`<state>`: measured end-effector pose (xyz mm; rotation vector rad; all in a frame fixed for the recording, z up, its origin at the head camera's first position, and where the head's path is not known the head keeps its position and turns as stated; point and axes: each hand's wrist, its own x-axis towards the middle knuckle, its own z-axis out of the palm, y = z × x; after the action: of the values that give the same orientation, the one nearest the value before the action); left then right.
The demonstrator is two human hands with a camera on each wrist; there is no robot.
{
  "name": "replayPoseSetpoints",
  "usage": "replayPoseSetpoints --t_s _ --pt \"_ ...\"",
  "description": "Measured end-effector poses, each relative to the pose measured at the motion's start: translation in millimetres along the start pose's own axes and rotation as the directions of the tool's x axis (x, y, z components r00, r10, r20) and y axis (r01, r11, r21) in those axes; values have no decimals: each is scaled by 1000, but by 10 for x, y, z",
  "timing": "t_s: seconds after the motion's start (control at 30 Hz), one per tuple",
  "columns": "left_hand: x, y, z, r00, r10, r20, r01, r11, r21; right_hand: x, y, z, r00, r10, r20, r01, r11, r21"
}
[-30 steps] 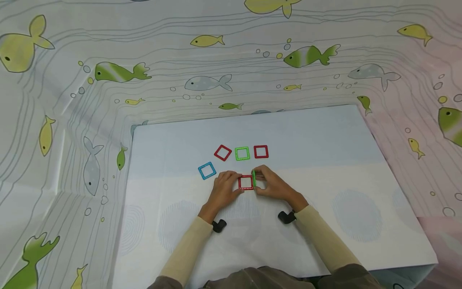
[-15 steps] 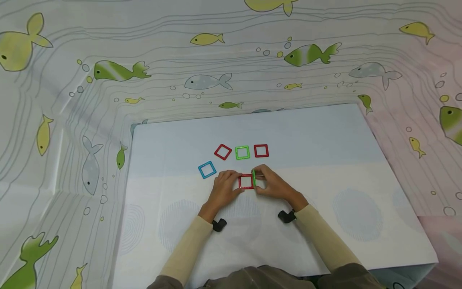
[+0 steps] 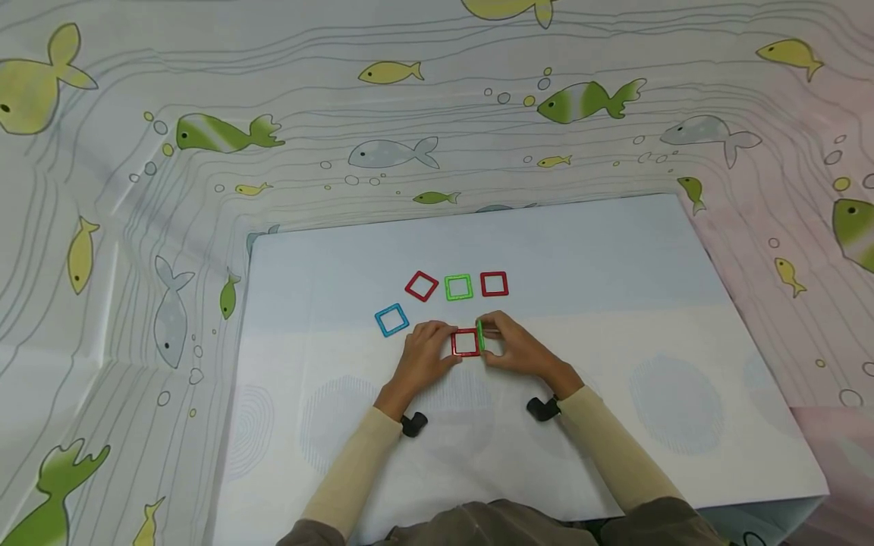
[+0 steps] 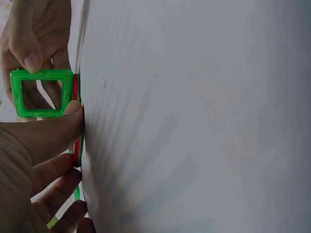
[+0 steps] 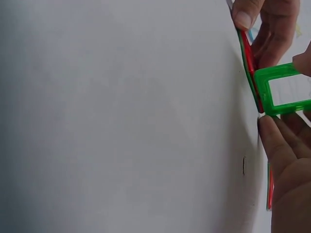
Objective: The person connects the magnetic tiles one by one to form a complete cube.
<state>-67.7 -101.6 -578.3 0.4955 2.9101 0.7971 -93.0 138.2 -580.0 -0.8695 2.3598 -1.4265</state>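
Left hand (image 3: 422, 358) pinches a flat red square frame (image 3: 467, 354), right hand (image 3: 517, 349) grips an upright green frame (image 3: 481, 336), glossy, seemingly plastic.

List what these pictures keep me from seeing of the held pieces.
Head view: the opening of the upright green frame, turned edge-on.
Left wrist view: part of the held red frame, hidden by the left hand.
Right wrist view: the upright green frame's far side, cut off by the right edge.
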Motion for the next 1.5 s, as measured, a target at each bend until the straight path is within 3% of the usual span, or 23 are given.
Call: replayPoseSetpoints --t_s 0.57,0.97,1.17,1.37,1.5 --pt "-25 20 4 1000 23 -18 -23 1000 -3 -33 32 -1 1000 -17 3 17 1000 2" --pt "-3 55 -13 1000 18 -7 -18 1000 -2 -29 42 -4 997 -70 -16 69 996 -62" --pt "212 104 -99 998 -6 57 9 999 -48 -30 36 -17 997 -78 -17 77 995 -69" --pt "497 159 -141 987 52 155 -34 993 -115 -27 70 -3 994 -111 -19 110 991 -79" --pt "617 160 -142 972 85 218 -54 989 -141 -26 85 -3 990 -141 -24 138 986 -95"
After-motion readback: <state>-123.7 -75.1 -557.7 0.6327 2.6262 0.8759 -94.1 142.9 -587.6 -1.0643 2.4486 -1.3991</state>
